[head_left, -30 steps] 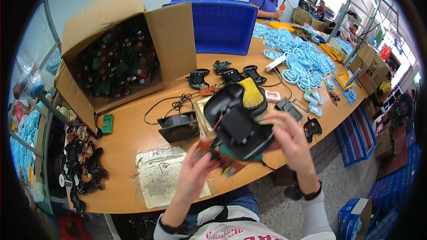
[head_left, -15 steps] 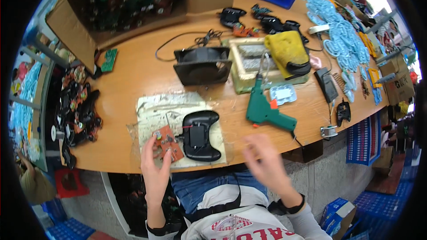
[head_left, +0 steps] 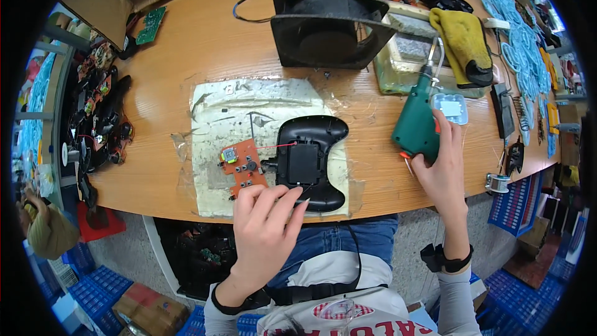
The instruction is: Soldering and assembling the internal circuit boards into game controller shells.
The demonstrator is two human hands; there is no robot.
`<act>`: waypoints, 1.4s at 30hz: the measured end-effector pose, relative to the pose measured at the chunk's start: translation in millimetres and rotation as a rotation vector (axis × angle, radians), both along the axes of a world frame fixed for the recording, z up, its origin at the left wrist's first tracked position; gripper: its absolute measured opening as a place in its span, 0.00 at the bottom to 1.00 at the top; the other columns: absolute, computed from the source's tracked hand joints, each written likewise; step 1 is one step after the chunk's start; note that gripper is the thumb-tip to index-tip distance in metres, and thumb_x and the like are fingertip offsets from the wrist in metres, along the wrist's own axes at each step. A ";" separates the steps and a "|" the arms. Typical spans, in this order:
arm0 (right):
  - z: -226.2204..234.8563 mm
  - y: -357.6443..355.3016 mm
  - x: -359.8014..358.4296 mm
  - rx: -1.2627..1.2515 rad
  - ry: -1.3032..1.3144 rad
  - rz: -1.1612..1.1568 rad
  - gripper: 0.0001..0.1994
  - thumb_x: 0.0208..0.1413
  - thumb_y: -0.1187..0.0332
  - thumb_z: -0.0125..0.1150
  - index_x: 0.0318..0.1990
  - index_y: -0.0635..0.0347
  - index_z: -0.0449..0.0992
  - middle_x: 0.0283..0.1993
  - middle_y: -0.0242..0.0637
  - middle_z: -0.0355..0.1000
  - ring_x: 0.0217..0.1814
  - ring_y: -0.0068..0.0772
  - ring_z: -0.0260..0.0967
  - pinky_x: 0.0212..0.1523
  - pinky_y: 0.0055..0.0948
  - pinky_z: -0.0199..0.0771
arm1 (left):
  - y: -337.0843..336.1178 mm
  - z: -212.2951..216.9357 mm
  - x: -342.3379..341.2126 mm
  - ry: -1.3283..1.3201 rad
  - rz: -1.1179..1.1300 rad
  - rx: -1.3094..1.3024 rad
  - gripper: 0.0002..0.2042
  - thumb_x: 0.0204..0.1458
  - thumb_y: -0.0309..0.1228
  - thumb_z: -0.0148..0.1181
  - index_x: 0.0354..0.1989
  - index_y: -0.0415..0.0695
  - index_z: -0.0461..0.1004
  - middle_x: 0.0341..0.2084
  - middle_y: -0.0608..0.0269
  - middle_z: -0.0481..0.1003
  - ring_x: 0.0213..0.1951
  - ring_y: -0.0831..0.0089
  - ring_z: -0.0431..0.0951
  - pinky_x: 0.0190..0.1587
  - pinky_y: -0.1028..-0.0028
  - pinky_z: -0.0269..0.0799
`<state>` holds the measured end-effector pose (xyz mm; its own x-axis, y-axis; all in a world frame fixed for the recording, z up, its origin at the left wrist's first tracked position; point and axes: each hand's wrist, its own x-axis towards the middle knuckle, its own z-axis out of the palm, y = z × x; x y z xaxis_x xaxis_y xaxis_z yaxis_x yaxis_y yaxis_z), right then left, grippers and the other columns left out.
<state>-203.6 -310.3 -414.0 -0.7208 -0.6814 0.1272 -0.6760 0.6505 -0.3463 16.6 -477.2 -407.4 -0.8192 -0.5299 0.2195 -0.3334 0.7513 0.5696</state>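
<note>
An orange circuit board (head_left: 244, 163) lies on the stained sheet (head_left: 214, 109), joined by a thin red wire to a black game controller shell (head_left: 333, 165). The shell lies back side up, just right of the board. My left hand (head_left: 264, 214) is over the board's near edge and the shell's lower left part, fingers bent, thumb slightly apart from the index finger. A thin dark wire shows by its fingertips; I see no grip on it. At the right, my right hand (head_left: 441, 171) is closed around the handle of a green soldering gun (head_left: 413, 115), whose metal tip points away from me.
A black square fan (head_left: 329, 31) stands behind the sheet. Right of it are a pale tray (head_left: 398, 56), a yellow cloth (head_left: 460, 40) and a small clear box (head_left: 451, 109). Controller parts (head_left: 102, 118) pile up at the left; a solder spool (head_left: 497, 182) sits at the right edge.
My right hand has moved out to the soldering gun and taken hold of its handle. My left hand has let go of the board and shifted right toward the shell. The view has moved closer.
</note>
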 end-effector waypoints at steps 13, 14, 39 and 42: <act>-13.7 29.4 2.0 -0.343 -0.070 -0.128 0.29 0.37 0.81 0.60 0.52 0.65 0.64 0.41 0.41 0.71 0.39 0.27 0.67 0.42 0.23 0.65 | 6.2 -21.8 -6.8 0.121 0.072 0.002 0.10 0.35 0.18 0.63 0.29 0.41 0.74 0.28 0.63 0.69 0.32 0.65 0.66 0.33 0.71 0.63; -16.3 34.0 3.3 -0.430 -0.020 -0.126 0.26 0.40 0.81 0.61 0.52 0.65 0.65 0.38 0.37 0.70 0.39 0.23 0.66 0.40 0.20 0.65 | 7.6 -22.6 -7.3 0.118 0.082 -0.001 0.10 0.35 0.18 0.63 0.29 0.41 0.74 0.28 0.63 0.69 0.32 0.65 0.66 0.33 0.71 0.63; 52.2 54.6 44.8 -0.156 -1.055 0.238 0.36 0.43 0.34 0.52 0.35 0.68 0.71 0.16 0.22 0.61 0.13 0.15 0.57 0.13 0.17 0.53 | 2.1 -27.8 -3.4 0.128 0.039 0.078 0.08 0.36 0.19 0.62 0.27 0.40 0.74 0.43 0.63 0.73 0.40 0.63 0.65 0.33 0.72 0.61; 50.2 58.5 42.2 -0.130 -1.034 0.260 0.36 0.44 0.33 0.50 0.33 0.67 0.72 0.17 0.24 0.62 0.13 0.16 0.57 0.13 0.18 0.53 | 2.4 -28.1 -3.3 0.132 0.038 0.077 0.08 0.37 0.19 0.62 0.27 0.40 0.74 0.43 0.62 0.73 0.40 0.63 0.65 0.33 0.72 0.61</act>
<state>-161.4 -251.8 -363.8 -0.3554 -0.8547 -0.3784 -0.1278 0.4455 -0.8861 13.2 -474.8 -435.5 -0.7649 -0.5796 0.2811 -0.2797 0.6919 0.6656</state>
